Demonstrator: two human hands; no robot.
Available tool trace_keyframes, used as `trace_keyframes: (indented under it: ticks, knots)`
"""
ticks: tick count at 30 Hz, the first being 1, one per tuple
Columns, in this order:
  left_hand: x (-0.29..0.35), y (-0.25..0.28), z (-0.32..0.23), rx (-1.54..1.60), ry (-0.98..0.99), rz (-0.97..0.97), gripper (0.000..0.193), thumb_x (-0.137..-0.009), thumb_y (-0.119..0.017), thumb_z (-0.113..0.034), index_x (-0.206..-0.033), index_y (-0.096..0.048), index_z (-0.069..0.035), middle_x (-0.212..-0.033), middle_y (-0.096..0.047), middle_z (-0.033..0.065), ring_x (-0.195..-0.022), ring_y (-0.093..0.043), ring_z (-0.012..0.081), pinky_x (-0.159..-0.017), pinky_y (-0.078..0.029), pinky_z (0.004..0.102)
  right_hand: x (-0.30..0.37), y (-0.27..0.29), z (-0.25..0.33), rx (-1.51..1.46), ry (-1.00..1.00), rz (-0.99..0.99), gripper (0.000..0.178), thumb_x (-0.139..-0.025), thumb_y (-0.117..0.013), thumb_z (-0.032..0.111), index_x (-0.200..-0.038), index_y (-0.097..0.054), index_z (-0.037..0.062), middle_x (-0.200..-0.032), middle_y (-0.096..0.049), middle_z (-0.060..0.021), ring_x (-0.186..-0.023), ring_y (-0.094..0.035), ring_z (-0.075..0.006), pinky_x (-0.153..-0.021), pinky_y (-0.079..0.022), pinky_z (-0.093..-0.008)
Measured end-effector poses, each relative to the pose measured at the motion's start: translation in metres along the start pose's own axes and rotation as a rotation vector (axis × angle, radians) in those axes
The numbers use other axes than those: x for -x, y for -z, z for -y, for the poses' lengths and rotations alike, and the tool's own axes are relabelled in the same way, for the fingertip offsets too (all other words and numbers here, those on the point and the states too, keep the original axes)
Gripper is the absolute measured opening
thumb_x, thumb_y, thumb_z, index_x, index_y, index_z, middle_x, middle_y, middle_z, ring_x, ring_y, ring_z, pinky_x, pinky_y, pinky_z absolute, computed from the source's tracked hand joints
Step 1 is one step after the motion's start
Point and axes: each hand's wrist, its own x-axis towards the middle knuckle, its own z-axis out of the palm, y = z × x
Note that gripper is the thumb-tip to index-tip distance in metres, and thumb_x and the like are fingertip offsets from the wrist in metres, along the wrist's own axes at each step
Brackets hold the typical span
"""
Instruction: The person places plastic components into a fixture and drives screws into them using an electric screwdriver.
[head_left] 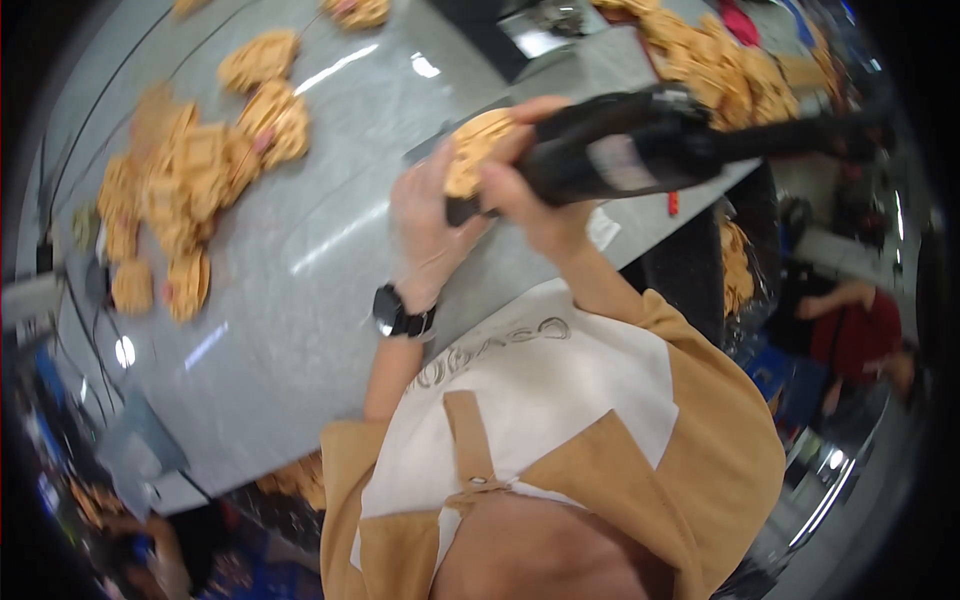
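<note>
My left hand (pixel 425 215), blurred, is closed around the edge of a tan moulded part (pixel 478 150) over the table. A watch sits on that wrist. My right hand (pixel 545 225) grips the front end of a black hand-held power tool (pixel 620 145), its thumb and fingertips close against the part. A thick black cord or hose runs from the tool's rear toward the right. A dark flat block (pixel 462 210) shows beneath the part. The tool's tip is hidden by my fingers.
The grey table (pixel 330 330) carries a heap of tan moulded parts (pixel 190 185) at left and another pile (pixel 700 60) at far right. A dark box (pixel 490 30) stands at the back. A black-lined bin (pixel 735 265) is at right. Other people sit nearby, one in red (pixel 865 330).
</note>
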Motion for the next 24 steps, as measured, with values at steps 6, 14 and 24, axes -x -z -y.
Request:
trace_keyframes:
  ticks: [6,14,24]
  knots:
    - [-0.006,0.018,0.01,-0.006,0.014,-0.044,0.078,-0.056,-0.078,-0.019,-0.125,-0.045,-0.007,-0.107,-0.055,0.0114,-0.099,-0.051,0.0314,-0.09,-0.037,0.0408,-0.01,-0.005,-0.023,0.129,0.023,0.101,0.041,-0.071,-0.063,-0.002,-0.108,-0.044,0.001,-0.08,-0.053,-0.0064,-0.066,-0.052,-0.0131,-0.066,-0.044,-0.0274]
    - [0.008,0.03,-0.015,0.028,0.043,-0.069,0.073,-0.062,-0.073,-0.022,-0.126,-0.043,-0.005,-0.102,-0.049,0.0125,-0.096,-0.047,0.0319,-0.094,-0.035,0.0421,0.022,0.005,-0.03,0.155,0.038,0.017,0.049,-0.072,-0.059,0.0,-0.116,-0.037,0.0078,-0.064,-0.045,0.0004,-0.052,-0.043,-0.0078,-0.056,-0.041,-0.0225]
    - [0.014,0.023,-0.017,0.042,0.113,0.061,0.082,-0.06,-0.071,-0.017,-0.131,-0.033,-0.003,-0.105,-0.048,0.0146,-0.101,-0.044,0.0304,-0.1,-0.026,0.0398,0.014,-0.016,0.017,0.101,-0.032,0.081,0.05,-0.07,-0.077,0.013,-0.107,-0.047,0.0,-0.1,-0.051,-0.012,-0.086,-0.049,-0.0214,-0.082,-0.044,-0.0375]
